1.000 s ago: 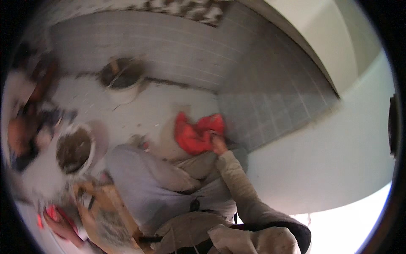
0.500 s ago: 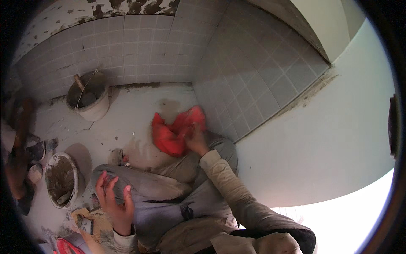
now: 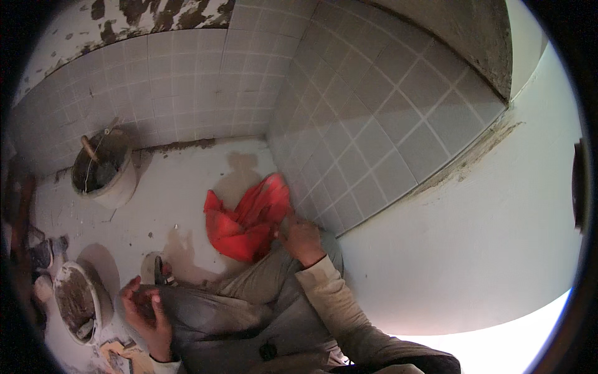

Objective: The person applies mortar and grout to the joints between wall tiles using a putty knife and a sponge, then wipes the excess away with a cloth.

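Observation:
A crumpled red cloth (image 3: 240,227) lies in front of me on the light floor, close to the tiled corner. My right hand (image 3: 303,242) is at its near right edge, fingers bent and closed on a fold of it; the fingertips are partly hidden. Over my left knee hovers my left hand (image 3: 148,318), palm turned up, fingers curled and apart, holding nothing. Near that hand stands a bucket (image 3: 98,311) of grey-brown mortar.
Farther off at the left, a second bucket (image 3: 124,187) with a wooden handle sticking out stands by the grey tiled wall (image 3: 187,87). A smooth white curved surface (image 3: 448,249) closes off my right. A small dark tool (image 3: 159,269) lies beyond my knee.
My view has tilted, so the whole scene sits lower and farther left. The right hand has slid toward the cloth's near right edge. My left hand stays open and raised.

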A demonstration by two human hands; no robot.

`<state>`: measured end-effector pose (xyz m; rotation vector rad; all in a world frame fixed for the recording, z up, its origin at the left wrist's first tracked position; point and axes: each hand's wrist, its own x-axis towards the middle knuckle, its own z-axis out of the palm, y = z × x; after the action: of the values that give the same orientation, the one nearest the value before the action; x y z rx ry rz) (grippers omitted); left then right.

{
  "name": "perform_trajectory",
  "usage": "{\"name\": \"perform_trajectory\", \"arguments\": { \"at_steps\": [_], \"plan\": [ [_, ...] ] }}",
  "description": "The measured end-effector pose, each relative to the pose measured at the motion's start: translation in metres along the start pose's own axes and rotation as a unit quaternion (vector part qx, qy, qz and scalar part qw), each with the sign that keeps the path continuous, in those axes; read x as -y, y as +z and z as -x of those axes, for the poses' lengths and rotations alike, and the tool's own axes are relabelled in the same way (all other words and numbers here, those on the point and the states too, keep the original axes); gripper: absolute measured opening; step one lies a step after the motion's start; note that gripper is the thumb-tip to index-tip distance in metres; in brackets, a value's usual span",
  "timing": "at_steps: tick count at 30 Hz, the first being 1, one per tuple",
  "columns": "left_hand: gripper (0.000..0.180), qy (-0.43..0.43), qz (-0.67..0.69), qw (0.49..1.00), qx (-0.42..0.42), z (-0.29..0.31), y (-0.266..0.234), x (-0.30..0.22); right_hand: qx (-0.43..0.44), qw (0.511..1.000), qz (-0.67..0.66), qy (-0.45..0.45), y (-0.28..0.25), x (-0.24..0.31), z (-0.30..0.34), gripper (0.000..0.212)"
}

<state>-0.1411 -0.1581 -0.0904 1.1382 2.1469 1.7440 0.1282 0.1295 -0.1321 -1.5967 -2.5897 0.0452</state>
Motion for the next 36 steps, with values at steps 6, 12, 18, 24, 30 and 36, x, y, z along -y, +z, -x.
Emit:
{"name": "perform_trajectory", "arguments": {
  "at_steps": [6,12,18,24,30,36],
  "plan": [
    [0.041,0.027,-0.009,0.995,0.096,0.014,0.021,0.020,0.161,0.980,0.056,-0.102,0.043,-0.014,0.003,0.044],
    [0.056,0.161,-0.178,0.970,-0.030,0.033,-0.018,-0.024,0.262,0.898,0.023,-0.351,0.048,0.010,-0.010,0.036],
    [0.045,0.131,-0.213,0.966,-0.064,0.060,-0.049,-0.023,0.184,0.977,0.026,-0.099,0.017,-0.033,0.004,0.043],
    [0.016,-0.111,-0.318,0.878,-0.340,0.102,-0.191,0.063,0.170,0.977,-0.064,-0.108,0.025,-0.030,0.004,0.037],
    [0.041,-0.415,-0.454,0.756,-0.224,0.187,-0.264,0.150,0.196,0.973,0.060,-0.103,-0.001,-0.008,0.009,0.036],
    [0.067,-0.494,-0.423,0.718,-0.250,0.202,-0.232,0.192,0.172,0.980,0.030,-0.098,0.008,-0.013,0.007,0.038]
  ]
}}
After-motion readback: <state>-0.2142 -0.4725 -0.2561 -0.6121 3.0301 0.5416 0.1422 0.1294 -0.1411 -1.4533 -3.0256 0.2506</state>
